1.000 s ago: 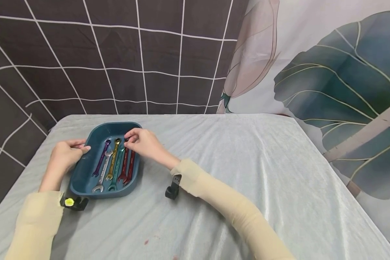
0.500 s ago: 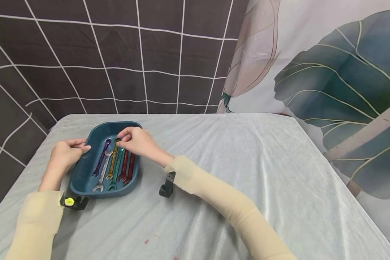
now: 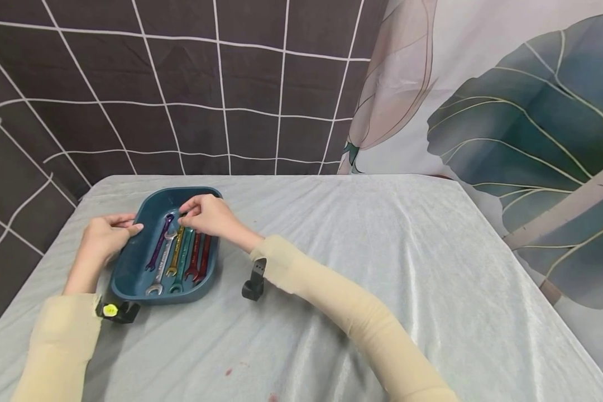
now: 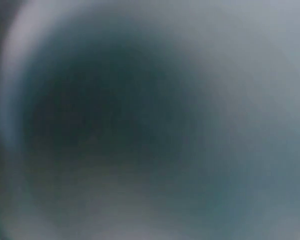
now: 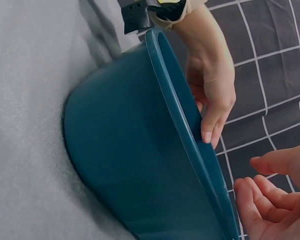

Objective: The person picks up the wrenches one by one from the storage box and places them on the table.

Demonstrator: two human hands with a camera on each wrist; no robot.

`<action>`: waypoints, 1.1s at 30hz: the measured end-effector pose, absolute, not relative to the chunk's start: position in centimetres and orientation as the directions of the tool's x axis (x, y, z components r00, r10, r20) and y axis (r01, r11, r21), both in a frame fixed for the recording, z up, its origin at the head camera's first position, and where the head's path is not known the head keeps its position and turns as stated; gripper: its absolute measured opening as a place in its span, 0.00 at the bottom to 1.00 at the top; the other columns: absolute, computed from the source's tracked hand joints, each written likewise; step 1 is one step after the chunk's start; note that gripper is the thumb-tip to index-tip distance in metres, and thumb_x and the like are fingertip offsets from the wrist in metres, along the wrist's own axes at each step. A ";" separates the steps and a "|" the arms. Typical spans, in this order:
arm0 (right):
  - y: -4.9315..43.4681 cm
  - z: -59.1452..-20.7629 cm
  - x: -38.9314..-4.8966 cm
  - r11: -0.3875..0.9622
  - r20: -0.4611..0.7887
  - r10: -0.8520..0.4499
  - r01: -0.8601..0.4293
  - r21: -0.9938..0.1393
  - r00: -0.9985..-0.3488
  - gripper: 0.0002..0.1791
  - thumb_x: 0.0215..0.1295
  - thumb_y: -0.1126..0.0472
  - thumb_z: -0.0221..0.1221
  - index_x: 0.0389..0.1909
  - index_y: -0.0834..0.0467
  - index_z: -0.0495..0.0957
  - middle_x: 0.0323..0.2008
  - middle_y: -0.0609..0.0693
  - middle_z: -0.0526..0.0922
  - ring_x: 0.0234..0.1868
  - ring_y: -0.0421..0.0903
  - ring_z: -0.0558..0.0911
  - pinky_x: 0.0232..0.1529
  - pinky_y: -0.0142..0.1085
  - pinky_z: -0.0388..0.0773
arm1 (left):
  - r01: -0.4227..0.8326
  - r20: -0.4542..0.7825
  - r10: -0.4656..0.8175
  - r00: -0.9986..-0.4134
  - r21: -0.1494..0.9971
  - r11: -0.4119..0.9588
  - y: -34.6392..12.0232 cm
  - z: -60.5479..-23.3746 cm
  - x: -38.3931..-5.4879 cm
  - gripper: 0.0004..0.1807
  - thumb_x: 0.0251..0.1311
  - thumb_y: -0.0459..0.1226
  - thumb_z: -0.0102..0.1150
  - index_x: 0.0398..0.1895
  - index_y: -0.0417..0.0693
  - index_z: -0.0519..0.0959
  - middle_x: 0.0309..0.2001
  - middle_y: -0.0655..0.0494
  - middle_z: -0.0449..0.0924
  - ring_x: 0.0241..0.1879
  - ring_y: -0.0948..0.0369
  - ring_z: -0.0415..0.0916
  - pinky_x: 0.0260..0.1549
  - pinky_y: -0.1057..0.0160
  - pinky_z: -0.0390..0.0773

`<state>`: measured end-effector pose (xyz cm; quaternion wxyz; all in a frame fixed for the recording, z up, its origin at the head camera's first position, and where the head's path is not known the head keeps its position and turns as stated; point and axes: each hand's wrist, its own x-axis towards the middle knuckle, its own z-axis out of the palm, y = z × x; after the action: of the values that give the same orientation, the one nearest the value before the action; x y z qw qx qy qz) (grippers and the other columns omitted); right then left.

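Several combination wrenches lie side by side in a blue plastic basin [image 3: 119,273]: a purple wrench [image 3: 159,243], a silver wrench [image 3: 161,263], a gold wrench [image 3: 176,251], a green wrench [image 3: 182,261] and red wrenches [image 3: 194,258] on the right. My left hand [image 3: 102,237] grips the basin's left rim, thumb inside. Over the far end of the gold wrench is my right hand [image 3: 210,215], hiding the tops of the wrenches nearby. The right wrist view shows its fingers loosely curled above the rim, with a gap between thumb and fingertips and nothing held.
A pale grey cloth [image 3: 362,251] covers the table under the basin. Dark gridded fabric [image 3: 191,84] hangs behind the far edge, and a leaf-print curtain [image 3: 522,139] hangs at the right. The left wrist view is a dark blur.
My right hand has moved left, from above the red wrenches to above the gold one. My left hand keeps its grip on the rim, and the wrenches lie as before.
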<state>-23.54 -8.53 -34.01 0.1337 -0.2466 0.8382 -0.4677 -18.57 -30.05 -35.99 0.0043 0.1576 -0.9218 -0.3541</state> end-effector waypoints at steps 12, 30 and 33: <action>-9.6 -34.2 -24.1 0.425 -0.081 -0.533 -0.183 -0.887 -0.842 0.09 0.62 0.63 0.63 0.41 0.62 0.81 0.36 0.61 0.86 0.37 0.55 0.86 0.38 0.41 0.84 | -0.315 -0.133 -0.307 -0.942 0.658 0.683 -30.2 -36.1 -18.4 0.29 0.66 0.46 0.54 0.62 0.32 0.71 0.55 0.33 0.75 0.32 0.75 0.66 0.33 0.69 0.68; -11.3 -34.0 -24.7 0.516 -0.206 -0.457 -0.069 -0.854 -0.865 0.08 0.63 0.61 0.63 0.41 0.58 0.83 0.36 0.54 0.88 0.35 0.47 0.87 0.37 0.33 0.83 | -0.303 -0.131 -0.296 -0.946 0.678 0.670 -30.2 -36.0 -18.5 0.30 0.65 0.45 0.55 0.62 0.31 0.71 0.53 0.34 0.78 0.27 0.80 0.65 0.29 0.72 0.70; -11.6 -34.0 -24.7 0.535 -0.224 -0.451 -0.061 -0.842 -0.864 0.08 0.63 0.61 0.63 0.41 0.57 0.84 0.38 0.53 0.88 0.35 0.46 0.87 0.37 0.33 0.83 | -0.307 -0.135 -0.297 -0.945 0.677 0.669 -30.2 -36.0 -18.4 0.30 0.65 0.46 0.55 0.62 0.32 0.71 0.53 0.34 0.78 0.29 0.79 0.65 0.29 0.72 0.69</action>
<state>-24.73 -11.59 -33.97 0.2131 -0.1507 0.8499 -0.4578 -18.44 -30.23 -36.02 -0.0064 0.1652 -0.9135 -0.3717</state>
